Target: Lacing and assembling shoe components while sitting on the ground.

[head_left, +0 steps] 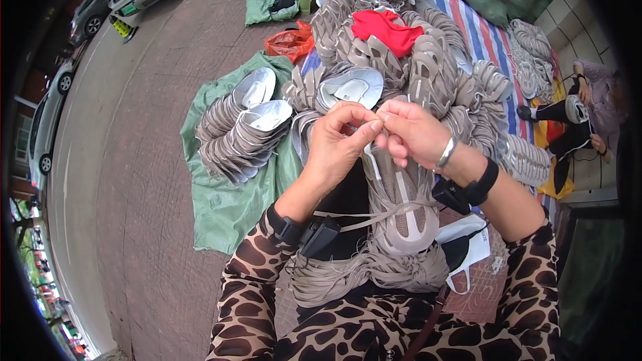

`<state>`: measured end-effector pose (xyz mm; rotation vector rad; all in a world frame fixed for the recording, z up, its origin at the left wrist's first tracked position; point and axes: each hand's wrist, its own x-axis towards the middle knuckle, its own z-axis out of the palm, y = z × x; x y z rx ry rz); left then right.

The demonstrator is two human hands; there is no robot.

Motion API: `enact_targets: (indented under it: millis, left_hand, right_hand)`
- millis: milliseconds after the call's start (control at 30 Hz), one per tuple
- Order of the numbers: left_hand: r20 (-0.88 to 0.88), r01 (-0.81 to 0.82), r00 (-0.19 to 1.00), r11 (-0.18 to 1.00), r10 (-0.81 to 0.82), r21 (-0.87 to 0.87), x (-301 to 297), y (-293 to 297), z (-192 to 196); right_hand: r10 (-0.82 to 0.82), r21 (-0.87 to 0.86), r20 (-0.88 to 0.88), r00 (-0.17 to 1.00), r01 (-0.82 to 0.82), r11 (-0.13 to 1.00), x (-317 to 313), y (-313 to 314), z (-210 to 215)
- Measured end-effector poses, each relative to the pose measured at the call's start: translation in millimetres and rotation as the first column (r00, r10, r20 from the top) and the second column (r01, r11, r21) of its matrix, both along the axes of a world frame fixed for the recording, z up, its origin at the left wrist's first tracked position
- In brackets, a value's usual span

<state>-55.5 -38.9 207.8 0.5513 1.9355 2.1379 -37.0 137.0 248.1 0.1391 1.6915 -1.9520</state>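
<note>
My left hand [338,144] and my right hand [416,135] meet fingertip to fingertip at mid-view, both in a pinch. Whatever sits between the fingertips is too small to name. Just below them, a beige mesh shoe upper [406,217] with pale stripes lies over my lap, toe toward me. Flat beige shoelaces [354,220] run across it to the left. A thick bundle of the same laces [368,274] is draped across my lap. Behind my hands, another shoe upper [351,87] shows its white lining.
Nested stacks of uppers [244,137] lie on a green sack [214,214] at left. More uppers heap ahead, topped by a red cloth [386,30], on a striped sheet [461,7]. A white packet [468,247] lies by my right forearm. Another person [595,100] sits at right.
</note>
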Motion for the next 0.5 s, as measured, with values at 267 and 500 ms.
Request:
enact_targets:
  millis: [267,500]
  left_hand:
    - [0.098,-0.041,0.994,0.999,0.043,-0.022,-17.9,3.4,0.4]
    - [0.504,0.216,0.772,0.906,-0.387,0.364,-28.1,21.5,21.8]
  right_hand:
    - [0.086,-0.072,-0.067,0.994,-0.091,0.993,-12.3,10.8,-7.2]
    - [0.0,0.119,-0.458,0.889,0.061,0.991,-120.6,27.5,36.5]
